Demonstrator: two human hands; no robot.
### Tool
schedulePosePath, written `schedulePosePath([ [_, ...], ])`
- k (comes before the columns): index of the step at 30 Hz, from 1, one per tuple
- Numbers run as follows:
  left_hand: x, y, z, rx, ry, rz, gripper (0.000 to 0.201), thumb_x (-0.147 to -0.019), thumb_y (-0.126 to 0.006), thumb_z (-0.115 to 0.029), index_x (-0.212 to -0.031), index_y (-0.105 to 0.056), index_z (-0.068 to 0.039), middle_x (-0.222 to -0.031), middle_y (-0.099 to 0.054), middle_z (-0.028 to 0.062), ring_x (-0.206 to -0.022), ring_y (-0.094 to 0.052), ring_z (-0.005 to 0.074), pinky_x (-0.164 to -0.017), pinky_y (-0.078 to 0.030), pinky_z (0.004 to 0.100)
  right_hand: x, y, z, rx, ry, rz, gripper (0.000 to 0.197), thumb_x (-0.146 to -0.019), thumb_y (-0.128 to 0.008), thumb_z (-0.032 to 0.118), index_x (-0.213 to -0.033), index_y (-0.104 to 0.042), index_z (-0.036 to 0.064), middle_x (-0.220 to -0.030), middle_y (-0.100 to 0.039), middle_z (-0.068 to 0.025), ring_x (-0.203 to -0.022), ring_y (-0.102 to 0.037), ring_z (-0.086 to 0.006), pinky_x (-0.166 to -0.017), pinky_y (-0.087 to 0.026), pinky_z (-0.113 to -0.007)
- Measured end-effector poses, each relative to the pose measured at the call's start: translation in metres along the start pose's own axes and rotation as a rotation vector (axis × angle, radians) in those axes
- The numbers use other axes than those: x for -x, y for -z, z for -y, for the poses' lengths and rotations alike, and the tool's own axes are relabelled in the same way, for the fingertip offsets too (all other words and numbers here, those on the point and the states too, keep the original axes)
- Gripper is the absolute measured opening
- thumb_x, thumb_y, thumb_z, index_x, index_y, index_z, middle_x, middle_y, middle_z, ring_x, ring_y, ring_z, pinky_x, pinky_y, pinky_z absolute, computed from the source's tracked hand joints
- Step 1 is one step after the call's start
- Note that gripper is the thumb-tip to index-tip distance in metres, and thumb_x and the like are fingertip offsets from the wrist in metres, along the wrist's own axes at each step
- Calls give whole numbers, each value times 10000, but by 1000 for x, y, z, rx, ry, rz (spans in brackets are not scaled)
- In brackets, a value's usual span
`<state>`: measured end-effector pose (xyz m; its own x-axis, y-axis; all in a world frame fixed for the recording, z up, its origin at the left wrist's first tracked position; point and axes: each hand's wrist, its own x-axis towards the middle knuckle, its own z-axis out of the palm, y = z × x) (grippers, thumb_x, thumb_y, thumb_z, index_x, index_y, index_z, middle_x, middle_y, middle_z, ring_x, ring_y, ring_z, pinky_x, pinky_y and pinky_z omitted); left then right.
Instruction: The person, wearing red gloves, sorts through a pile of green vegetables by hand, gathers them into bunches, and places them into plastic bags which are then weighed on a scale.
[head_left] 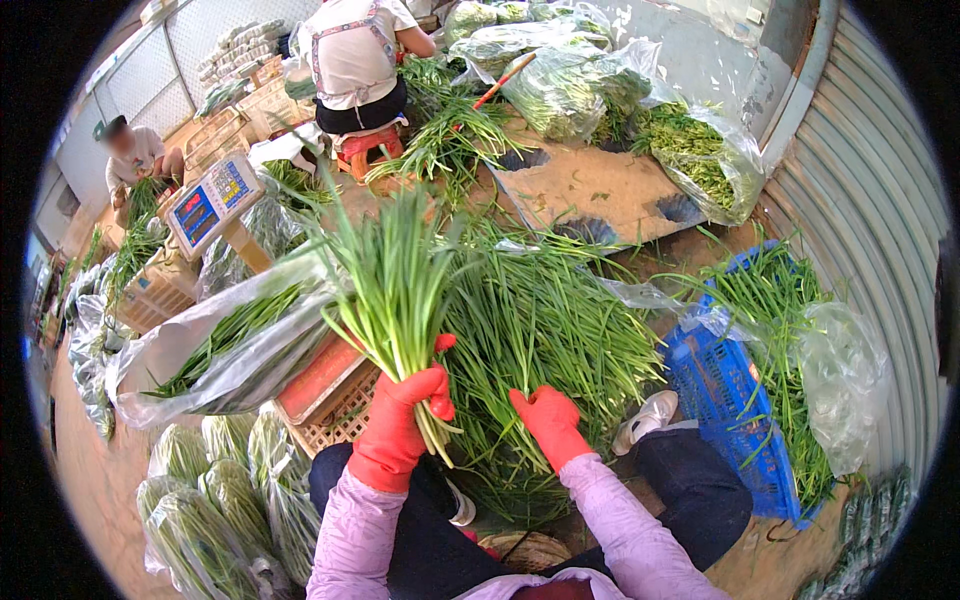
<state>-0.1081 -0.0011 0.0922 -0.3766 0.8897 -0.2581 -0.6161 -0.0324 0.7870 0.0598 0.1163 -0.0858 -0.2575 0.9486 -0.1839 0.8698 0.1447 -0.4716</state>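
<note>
My left hand (412,410), in an orange-red rubber glove, is wrapped round a bunch of long green chives (398,310). The leaves fan upward, and pale stem ends stick out below the fist. My right hand (548,418), gloved the same way, is closed at the near edge of a big loose heap of chives (560,330). Its thumb and forefinger pinch a few pale stalks there. The heap spreads in front of my knees, to the right of the held bunch.
A digital scale (215,200) and a clear bag of chives (230,330) lie to the left. Several bagged bundles (215,500) stand near left. A blue crate (715,375) with more chives is at right. Behind are a cardboard sheet (590,195) and two people, one on a red stool (362,150).
</note>
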Motion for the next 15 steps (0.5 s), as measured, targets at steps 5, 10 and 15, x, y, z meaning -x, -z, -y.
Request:
schedulePosePath([
  [5, -5, -3, 19, 63, 75, 41, 448, -746, -565, -11, -1189, -498, 5, -704, -550, 61, -476, -494, 145, -453, -435, 264, -13, 6, -25, -248, 25, -1, 348, -862, -520, 354, -828, -627, 24, -824, -653, -191, -716, -654, -319, -683, -496, -406],
  [10, 12, 7, 86, 126, 123, -183, 423, -765, -611, -17, -1175, -505, -13, -840, -623, 88, -486, -537, 142, -438, -468, 276, 45, 30, -12, -638, -88, -5, 479, -883, -462, 458, -805, -618, 12, -737, -649, -181, -714, -629, -372, -638, -481, -454],
  [15, 15, 3, 121, 167, 114, -143, 395, -780, -596, -30, -1163, -504, 8, -800, -626, 95, -503, -557, 161, -443, -467, 276, 1, 22, 6, 102, -21, -38, 555, -842, -472, 563, -834, -654, 39, -817, -670, -162, -782, -654, -337, -659, -498, -436],
])
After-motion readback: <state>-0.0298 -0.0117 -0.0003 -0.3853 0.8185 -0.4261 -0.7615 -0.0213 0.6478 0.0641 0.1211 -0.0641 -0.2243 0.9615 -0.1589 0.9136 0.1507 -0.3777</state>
